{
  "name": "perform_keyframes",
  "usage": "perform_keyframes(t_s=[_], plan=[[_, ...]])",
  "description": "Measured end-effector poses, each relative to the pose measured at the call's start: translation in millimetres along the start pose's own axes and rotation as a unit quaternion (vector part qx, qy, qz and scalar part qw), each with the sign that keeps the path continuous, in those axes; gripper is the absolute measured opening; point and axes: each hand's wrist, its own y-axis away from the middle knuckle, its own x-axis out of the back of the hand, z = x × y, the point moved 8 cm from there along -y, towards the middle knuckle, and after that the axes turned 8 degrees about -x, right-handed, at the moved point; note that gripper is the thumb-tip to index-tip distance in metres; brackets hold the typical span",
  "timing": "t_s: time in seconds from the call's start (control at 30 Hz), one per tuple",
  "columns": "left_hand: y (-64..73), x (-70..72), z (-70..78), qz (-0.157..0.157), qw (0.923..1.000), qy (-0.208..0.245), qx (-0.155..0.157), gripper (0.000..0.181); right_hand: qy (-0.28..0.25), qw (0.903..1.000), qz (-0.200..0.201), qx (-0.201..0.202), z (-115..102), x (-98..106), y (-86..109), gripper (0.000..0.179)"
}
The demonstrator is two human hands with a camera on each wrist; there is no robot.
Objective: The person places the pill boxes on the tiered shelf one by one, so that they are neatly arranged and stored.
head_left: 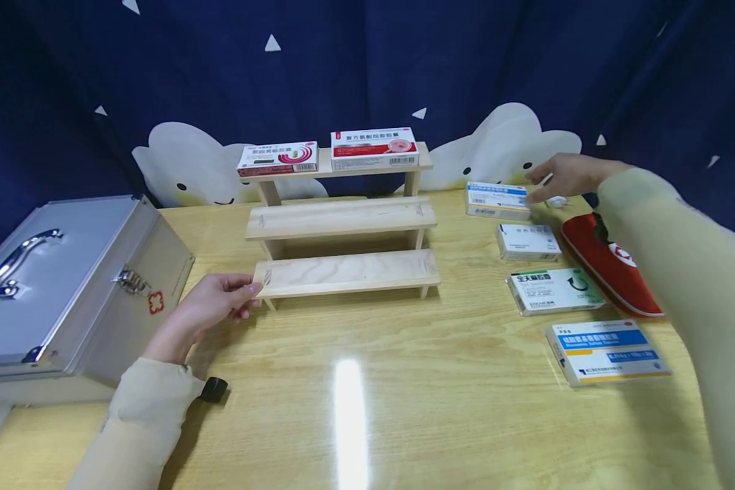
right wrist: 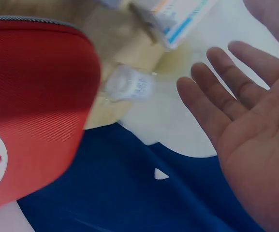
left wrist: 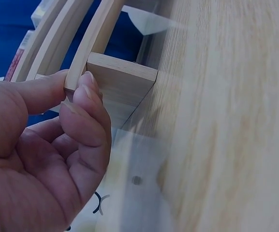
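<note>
My left hand (head_left: 223,297) pinches the left end of the lowest step of a three-tier wooden shelf (head_left: 349,272). In the left wrist view, thumb and fingers (left wrist: 83,104) close over the corner of that board. At the back right, my right hand (head_left: 566,178) reaches over the right end of a blue-and-white medicine box (head_left: 496,199). Its fingers (right wrist: 216,104) are spread and fairly straight in the right wrist view, with nothing in the palm. A small clear-wrapped item (right wrist: 129,84) lies near that hand, beside the red pouch (right wrist: 37,101).
Two medicine boxes, one with a pink swirl (head_left: 278,158) and one red-and-white (head_left: 373,148), stand on the top tier. Right of the shelf lie a white box (head_left: 529,242), a green-and-white box (head_left: 554,291) and a larger blue-and-white box (head_left: 609,352). A silver case (head_left: 67,272) stands left.
</note>
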Motion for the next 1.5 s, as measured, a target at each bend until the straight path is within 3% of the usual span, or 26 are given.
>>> perform_keyframes(t_s=[0.17,0.47,0.87,1.07,1.2,1.5], plan=[[4.3,1.3,-0.7,0.001,1.0,0.0,-0.002,0.044,-0.008,0.9997,0.005,-0.024,10,-15,-18.7,0.089],[5.9,1.8,-1.1,-0.001,0.9999,0.002,-0.013,0.042,0.016,0.9997,0.016,-0.003,12,-26,-40.3,0.089],[3.2,2.4,2.1,-0.001,0.9999,0.002,-0.017,0.043,0.043,0.9985,0.034,0.001,13,-29,-56.2,0.085],[3.1,3.1,4.9,-0.004,0.9995,0.024,-0.021,0.045,0.018,0.9994,0.026,-0.017,17,-29,-65.0,0.088],[2.6,3.0,6.6,-0.005,0.9994,0.026,-0.022,0.046,0.028,0.9992,0.028,0.003,13,-28,-68.0,0.086],[1.2,-0.4,-1.5,-0.008,0.9989,0.045,-0.005,0.041,0.034,0.9991,0.026,-0.005,13,-33,-75.6,0.089]])
